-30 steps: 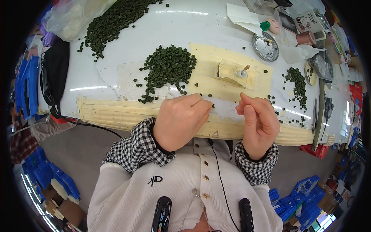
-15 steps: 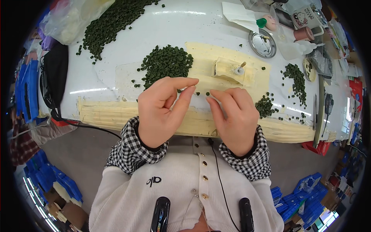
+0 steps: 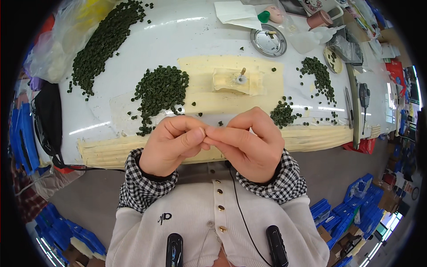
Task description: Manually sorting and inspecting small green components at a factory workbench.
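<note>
My left hand (image 3: 170,144) and my right hand (image 3: 253,144) meet over the table's near edge, thumbs and fingertips pressed together. Both are closed in a pinch. Whatever lies between the fingertips is hidden by them. Beyond my left hand spreads a heap of small dark green cup-shaped pieces (image 3: 162,89), with a few loose ones close to my fingers. Past my right hand is a smaller cluster of green pieces (image 3: 283,115). A tape-covered block (image 3: 227,81) with a white tube and a short brown peg (image 3: 243,71) stands on yellow tape beyond both hands.
A bigger green heap (image 3: 102,44) lies far left beside a clear plastic bag (image 3: 53,58). More green pieces (image 3: 318,75) are at the right. A round metal dish (image 3: 268,41) sits at the back. Tweezers (image 3: 348,107) lie near the right divider. Yellow tape (image 3: 106,151) covers the front edge.
My hands have come together from apart, and their fingertips now touch. The head view has shifted, so the table's things appear farther left.
</note>
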{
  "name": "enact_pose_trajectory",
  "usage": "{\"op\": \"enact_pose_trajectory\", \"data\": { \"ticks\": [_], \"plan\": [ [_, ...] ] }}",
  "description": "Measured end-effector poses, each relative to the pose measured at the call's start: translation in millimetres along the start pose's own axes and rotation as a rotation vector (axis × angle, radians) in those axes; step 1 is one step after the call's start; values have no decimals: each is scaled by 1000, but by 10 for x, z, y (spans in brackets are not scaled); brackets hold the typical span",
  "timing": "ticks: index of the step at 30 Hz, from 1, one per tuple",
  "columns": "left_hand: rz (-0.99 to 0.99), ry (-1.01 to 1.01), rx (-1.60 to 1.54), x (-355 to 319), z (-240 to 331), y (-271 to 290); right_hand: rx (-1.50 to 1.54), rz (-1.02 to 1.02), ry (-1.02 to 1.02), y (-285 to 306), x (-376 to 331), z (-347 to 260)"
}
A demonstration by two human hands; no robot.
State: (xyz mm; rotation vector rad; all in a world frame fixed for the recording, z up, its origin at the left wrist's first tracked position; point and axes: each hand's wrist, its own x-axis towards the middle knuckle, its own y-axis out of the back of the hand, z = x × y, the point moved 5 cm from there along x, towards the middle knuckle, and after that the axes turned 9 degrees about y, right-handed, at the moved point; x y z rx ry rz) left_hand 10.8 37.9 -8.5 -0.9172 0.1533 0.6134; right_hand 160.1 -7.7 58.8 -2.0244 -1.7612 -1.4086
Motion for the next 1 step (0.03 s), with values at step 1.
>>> {"op": "enact_pose_trajectory", "data": {
  "ticks": [1],
  "plan": [
    [-6, 4, 0, 17, -3, -7, 10, -21, -34, 19, -26, 2]
  ]
}}
